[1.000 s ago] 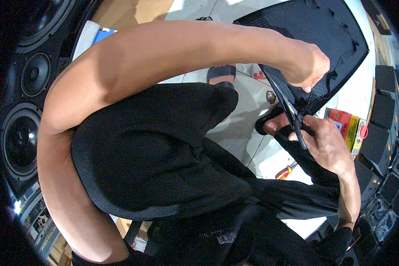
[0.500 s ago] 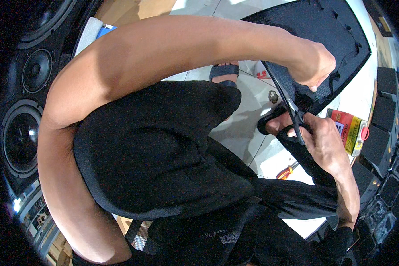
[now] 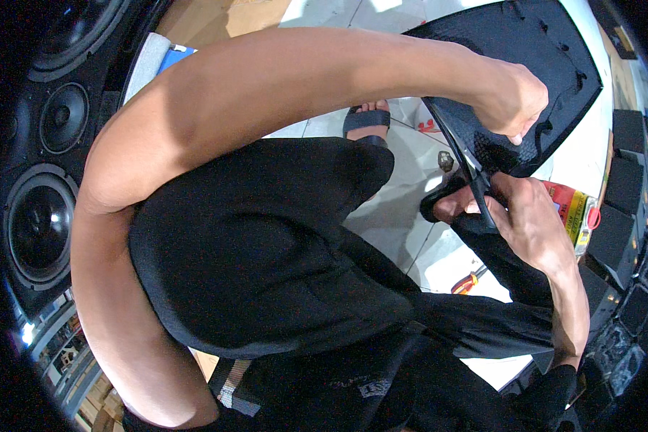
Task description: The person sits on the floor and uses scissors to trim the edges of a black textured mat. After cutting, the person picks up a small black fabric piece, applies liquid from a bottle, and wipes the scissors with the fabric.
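A black panel covered with dark cloth (image 3: pixel 525 43) lies at the upper right, with loose strips along its far edge. My left hand (image 3: pixel 517 101) is closed over it, gripping black cloth; most of its fingertips are hidden. Just nearer, my right hand (image 3: pixel 536 227) has its thumb and fingers through the handles of a pair of scissors (image 3: pixel 480 190). Their blades point up and left, beside the panel's near edge below my left hand. Exactly where the blades meet the cloth, I cannot tell.
Beside my right hand stands a red and yellow can (image 3: pixel 576 212) with a red cap. A red-and-yellow-handled tool (image 3: pixel 466 282) lies on the tiled floor (image 3: pixel 403 194). Speaker cones (image 3: pixel 42 223) line the left side. Dark boxes (image 3: pixel 615 230) stand at right.
My right hand and the scissors have moved slightly up toward the panel, covering more of the can. My left hand has shifted a little to the right, still closed.
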Demonstrator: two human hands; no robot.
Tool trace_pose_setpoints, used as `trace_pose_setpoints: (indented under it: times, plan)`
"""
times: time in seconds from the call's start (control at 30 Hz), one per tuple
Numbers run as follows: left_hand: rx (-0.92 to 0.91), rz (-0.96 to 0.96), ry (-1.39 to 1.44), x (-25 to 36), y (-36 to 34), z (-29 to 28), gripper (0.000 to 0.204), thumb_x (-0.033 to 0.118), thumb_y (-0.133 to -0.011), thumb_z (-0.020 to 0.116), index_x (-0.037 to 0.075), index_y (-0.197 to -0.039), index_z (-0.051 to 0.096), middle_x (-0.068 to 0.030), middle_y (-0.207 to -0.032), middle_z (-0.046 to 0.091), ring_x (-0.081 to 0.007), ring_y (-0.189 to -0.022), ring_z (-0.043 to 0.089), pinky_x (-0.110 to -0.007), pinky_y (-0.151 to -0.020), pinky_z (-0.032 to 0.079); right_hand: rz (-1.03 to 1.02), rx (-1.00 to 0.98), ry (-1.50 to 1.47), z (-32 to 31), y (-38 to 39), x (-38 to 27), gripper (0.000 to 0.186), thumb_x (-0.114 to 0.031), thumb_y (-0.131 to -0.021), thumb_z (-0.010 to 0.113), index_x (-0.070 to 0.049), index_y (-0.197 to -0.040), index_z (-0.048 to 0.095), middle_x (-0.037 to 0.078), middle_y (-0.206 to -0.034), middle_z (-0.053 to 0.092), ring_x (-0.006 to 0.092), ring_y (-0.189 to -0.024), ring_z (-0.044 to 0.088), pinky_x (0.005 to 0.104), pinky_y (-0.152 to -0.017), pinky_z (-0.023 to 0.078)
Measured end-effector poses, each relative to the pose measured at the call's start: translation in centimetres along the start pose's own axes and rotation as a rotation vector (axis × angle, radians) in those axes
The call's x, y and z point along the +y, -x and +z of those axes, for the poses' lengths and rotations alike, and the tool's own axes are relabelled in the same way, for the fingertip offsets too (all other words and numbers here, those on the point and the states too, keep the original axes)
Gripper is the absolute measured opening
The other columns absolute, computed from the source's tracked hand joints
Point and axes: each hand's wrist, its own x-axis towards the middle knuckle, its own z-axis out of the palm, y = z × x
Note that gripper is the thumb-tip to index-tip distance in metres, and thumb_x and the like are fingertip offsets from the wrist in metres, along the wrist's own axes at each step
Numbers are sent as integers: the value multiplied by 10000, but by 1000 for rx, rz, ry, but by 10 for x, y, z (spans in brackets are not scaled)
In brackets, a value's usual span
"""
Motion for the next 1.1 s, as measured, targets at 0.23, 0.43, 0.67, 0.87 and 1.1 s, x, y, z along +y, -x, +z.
trace_pose_setpoints:
  times: [0.23,0.43,0.67,0.87,1.1]
  plan:
    - [58,75,72,-4,-6,5,172,162,-786,703,2,-850,704,-186,-833,698,-292,-826,692,-382,-753,535,3,27,-34,8,7,6,146,-68,-835,638,62,-794,583,259,-704,585,432,-706,603,466,-646,462]
    - [71,48,166,-14,8,11,163,188,-823,655,26,-811,672,-137,-806,695,-303,-777,678,-393,-738,524,-42,21,198,24,10,22,283,-227,-878,608,42,-790,606,242,-663,621,409,-718,662,468,-700,530]
    - [290,-116,-230,-12,-5,-23,298,197,-823,715,26,-1053,634,-166,-1054,644,-347,-1022,591,-417,-887,476,-112,-1,-38,10,63,44,417,-324,-921,591,75,-806,553,259,-646,610,437,-673,640,513,-624,501]
    - [433,-555,-514,-40,17,-30,313,284,-912,603,-13,-1007,620,-227,-1015,635,-429,-938,609,-499,-806,493,104,396,-437,34,105,49,433,-371,-832,740,23,-764,574,174,-564,532,357,-545,577,412,-527,433]
    - [215,-599,-538,-45,11,-37,424,296,-964,499,-43,-749,637,-267,-818,654,-464,-769,634,-543,-696,500,220,680,-706,71,124,54,456,-364,-847,737,66,-761,612,174,-460,461,272,-379,523,367,-431,395]
